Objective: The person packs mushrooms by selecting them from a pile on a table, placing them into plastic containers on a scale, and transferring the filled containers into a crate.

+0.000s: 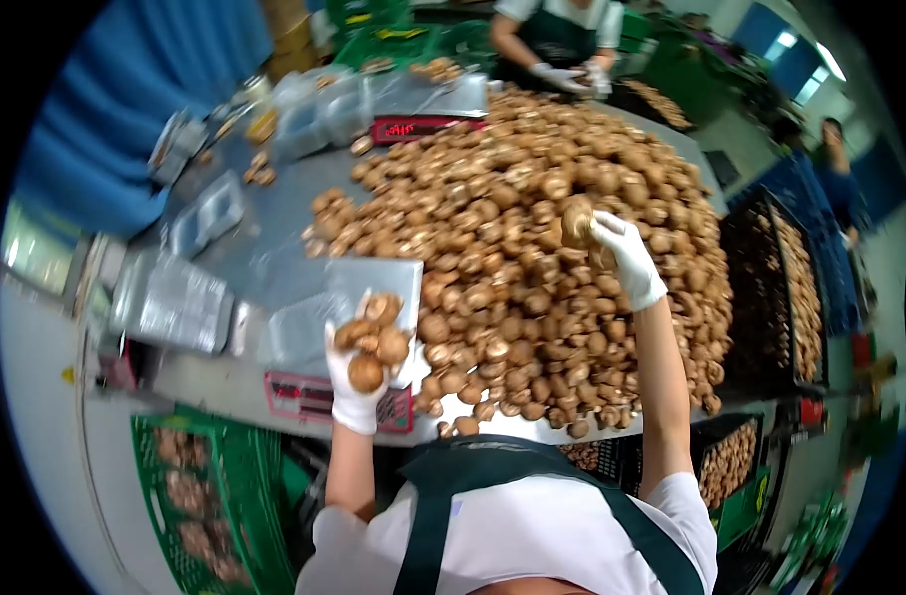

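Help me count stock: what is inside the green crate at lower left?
The green crate holds brown mushrooms in separate clusters; whatever lies beneath them is covered.

At the left of the frame, your clear trays (171, 300) are thin plastic, glossy and creased with glare. The bench (275, 238) under them looks like smooth metal — grey, with a dull sheen. Upper left, the curtain (146, 109) hangs as softly folded cloth. Lower left, your green crate (207, 496) is moulded plastic. Your apron (503, 458) and gloves (356, 402) look like matt fabric — the mushrooms (572, 327) mostly smooth-capped.
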